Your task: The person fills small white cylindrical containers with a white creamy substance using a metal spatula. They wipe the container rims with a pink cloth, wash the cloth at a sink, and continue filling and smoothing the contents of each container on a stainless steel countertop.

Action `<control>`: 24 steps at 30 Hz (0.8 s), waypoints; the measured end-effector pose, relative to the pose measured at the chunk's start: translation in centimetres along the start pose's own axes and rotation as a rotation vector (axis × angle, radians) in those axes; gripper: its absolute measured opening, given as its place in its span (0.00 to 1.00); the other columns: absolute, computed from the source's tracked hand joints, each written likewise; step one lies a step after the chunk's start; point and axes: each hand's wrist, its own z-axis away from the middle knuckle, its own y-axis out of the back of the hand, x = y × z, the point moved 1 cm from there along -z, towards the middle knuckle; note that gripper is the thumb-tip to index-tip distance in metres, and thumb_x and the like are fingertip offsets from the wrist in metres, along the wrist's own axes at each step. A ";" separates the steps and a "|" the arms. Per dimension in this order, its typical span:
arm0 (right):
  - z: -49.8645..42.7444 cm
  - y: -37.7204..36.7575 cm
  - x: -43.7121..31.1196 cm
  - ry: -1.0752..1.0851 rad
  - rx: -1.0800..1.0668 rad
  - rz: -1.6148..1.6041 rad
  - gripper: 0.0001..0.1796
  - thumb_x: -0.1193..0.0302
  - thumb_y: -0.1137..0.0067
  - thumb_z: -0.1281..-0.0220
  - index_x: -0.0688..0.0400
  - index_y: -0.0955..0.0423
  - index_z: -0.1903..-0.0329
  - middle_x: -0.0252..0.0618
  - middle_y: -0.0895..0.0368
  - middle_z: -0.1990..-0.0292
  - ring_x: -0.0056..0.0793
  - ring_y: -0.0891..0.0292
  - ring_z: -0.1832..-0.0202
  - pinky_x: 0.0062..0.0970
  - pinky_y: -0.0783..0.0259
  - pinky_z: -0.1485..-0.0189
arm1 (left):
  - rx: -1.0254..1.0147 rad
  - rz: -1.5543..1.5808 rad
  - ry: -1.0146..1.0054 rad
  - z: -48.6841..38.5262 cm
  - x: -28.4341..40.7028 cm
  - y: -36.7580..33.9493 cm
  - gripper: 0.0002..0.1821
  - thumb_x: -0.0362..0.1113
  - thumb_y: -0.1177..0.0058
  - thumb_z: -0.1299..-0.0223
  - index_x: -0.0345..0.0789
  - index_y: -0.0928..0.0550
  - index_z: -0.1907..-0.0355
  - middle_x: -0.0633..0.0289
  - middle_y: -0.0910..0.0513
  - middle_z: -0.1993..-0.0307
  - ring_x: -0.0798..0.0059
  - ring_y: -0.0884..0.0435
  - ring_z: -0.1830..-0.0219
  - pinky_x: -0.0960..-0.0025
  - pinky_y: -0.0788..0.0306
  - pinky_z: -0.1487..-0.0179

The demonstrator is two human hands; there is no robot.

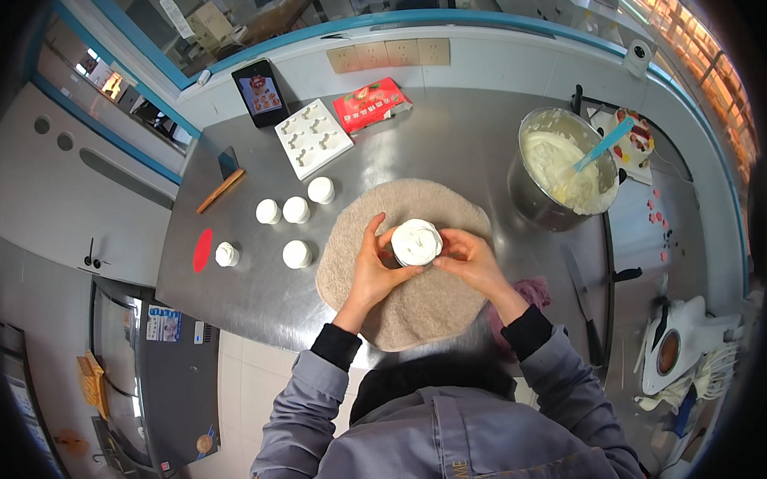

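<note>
Between my two hands is a small cup topped with swirled white cream (416,241). My left hand (379,268) grips its left side, thumb at the near edge, and my right hand (472,262) grips its right side. The cup is over a round beige cloth (418,320) on the steel table. Left of the cloth stand several white-topped cups (295,209), with one more cup (296,254) nearer me. Farther left, a smaller cup with piped cream (227,254) stands by a red oval piece (203,250).
A metal bowl of cream (528,196) with a blue spatula (605,144) stands right. Behind are a white mould (313,139), a red packet (371,105) and a tablet (260,93). A long knife (582,302) lies right of a pink cloth (532,292); a decorated cake (633,139) sits far right.
</note>
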 end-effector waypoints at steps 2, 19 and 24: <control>0.0 -0.1 0.2 -0.023 -0.001 -0.061 0.27 0.78 0.36 0.51 0.65 0.32 0.46 0.38 0.23 0.54 0.22 0.26 0.55 0.23 0.28 0.54 | -0.003 -0.060 -0.011 0.2 -0.5 0.6 0.58 0.25 0.29 0.65 0.38 0.53 0.32 0.55 0.27 0.46 0.67 0.26 0.46 0.62 0.31 0.43; 0.2 -1.1 0.5 -0.028 0.041 -0.180 0.27 0.83 0.37 0.51 0.65 0.32 0.46 0.38 0.22 0.59 0.21 0.25 0.58 0.22 0.26 0.54 | -0.019 0.274 0.108 1.2 -1.1 1.5 0.45 0.18 0.43 0.51 0.38 0.49 0.33 0.57 0.28 0.46 0.67 0.29 0.43 0.65 0.29 0.44; 0.1 -0.9 0.5 -0.015 0.037 -0.177 0.26 0.83 0.37 0.51 0.64 0.32 0.46 0.37 0.22 0.60 0.21 0.25 0.59 0.22 0.26 0.54 | -0.010 0.490 0.128 1.7 -1.2 1.6 0.39 0.19 0.46 0.47 0.37 0.46 0.33 0.58 0.28 0.44 0.70 0.30 0.42 0.67 0.34 0.40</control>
